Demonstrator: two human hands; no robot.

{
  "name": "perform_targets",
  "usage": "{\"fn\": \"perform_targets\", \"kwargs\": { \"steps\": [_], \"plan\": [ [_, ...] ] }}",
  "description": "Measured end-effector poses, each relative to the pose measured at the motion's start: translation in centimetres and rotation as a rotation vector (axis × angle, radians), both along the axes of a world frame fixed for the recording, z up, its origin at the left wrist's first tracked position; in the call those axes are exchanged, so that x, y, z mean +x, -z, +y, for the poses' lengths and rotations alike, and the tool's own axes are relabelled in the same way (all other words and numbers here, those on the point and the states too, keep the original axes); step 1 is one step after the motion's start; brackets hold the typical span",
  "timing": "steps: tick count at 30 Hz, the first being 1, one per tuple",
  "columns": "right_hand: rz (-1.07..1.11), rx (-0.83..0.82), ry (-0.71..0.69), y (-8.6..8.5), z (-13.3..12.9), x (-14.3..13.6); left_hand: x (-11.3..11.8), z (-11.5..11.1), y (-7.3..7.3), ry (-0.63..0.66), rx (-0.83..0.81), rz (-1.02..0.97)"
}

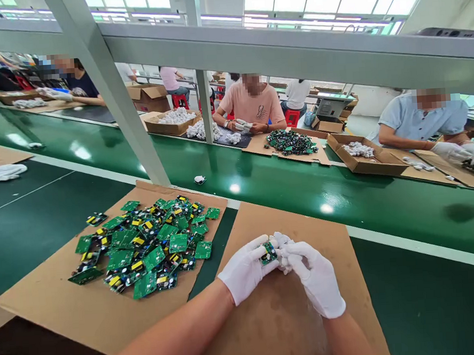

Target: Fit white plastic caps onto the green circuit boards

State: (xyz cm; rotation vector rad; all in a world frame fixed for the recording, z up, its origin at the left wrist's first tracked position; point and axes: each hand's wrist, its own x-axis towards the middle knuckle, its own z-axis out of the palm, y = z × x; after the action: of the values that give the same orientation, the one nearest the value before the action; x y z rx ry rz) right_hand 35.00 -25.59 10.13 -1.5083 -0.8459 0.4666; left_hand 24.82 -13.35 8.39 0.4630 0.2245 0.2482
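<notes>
My left hand (248,268), in a white glove, is closed round a small green circuit board (269,253), its component side facing up. Close beside the board, my gloved right hand (314,277) has its fingers pinched together over a clump of small white pieces (282,244). What exactly its fingertips hold is too small to make out. Both hands are over a brown cardboard sheet (266,325). To their left lies a heap of green circuit boards (153,252) with yellow and black parts, spread on another cardboard sheet (55,296).
Beyond the hands runs a green conveyor belt (253,182), with a small white-topped piece (199,180) on it. A grey metal post (111,94) and beam (277,52) cross in front. Co-workers sit opposite, near cardboard boxes (364,164) of white pieces. A white glove (4,172) lies far left.
</notes>
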Motion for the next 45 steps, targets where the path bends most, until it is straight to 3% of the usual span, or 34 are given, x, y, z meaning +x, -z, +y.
{"fn": "perform_targets", "kwargs": {
  "steps": [3,7,9,14,19,22,28,33,40,45],
  "plan": [
    [-0.073,-0.023,-0.027,0.1,0.2,-0.3,-0.1,0.0,-0.1,0.017,0.032,0.022],
    [0.030,-0.079,0.026,0.3,0.1,-0.6,-0.3,-0.1,-0.1,0.054,0.200,0.059],
    [-0.016,-0.106,0.051,0.5,0.1,-0.7,-0.3,-0.1,-0.2,0.043,0.291,0.070],
    [-0.422,-0.207,0.143,1.5,0.1,-0.4,-0.5,-0.1,-0.6,0.076,0.420,0.020],
    [-0.809,-0.244,0.238,2.0,0.1,-0.3,-0.3,-0.5,0.0,-0.021,0.449,0.146],
    [-0.922,-0.269,0.233,1.7,0.1,-0.5,-0.2,-0.9,0.3,-0.043,0.485,0.124],
    [-0.830,-0.275,0.010,0.4,0.0,-0.6,-0.2,-0.6,-0.1,-0.005,0.467,0.069],
    [-0.840,-0.159,0.047,0.9,0.5,-0.4,-0.4,-0.6,-0.1,0.051,0.475,0.120],
    [-0.616,-0.205,-0.025,0.2,-0.3,0.0,-0.5,-0.6,0.0,0.132,0.396,0.070],
    [-0.791,-0.128,0.080,1.5,0.2,0.0,-0.3,-0.5,0.0,0.125,0.407,0.072]
  ]
}}
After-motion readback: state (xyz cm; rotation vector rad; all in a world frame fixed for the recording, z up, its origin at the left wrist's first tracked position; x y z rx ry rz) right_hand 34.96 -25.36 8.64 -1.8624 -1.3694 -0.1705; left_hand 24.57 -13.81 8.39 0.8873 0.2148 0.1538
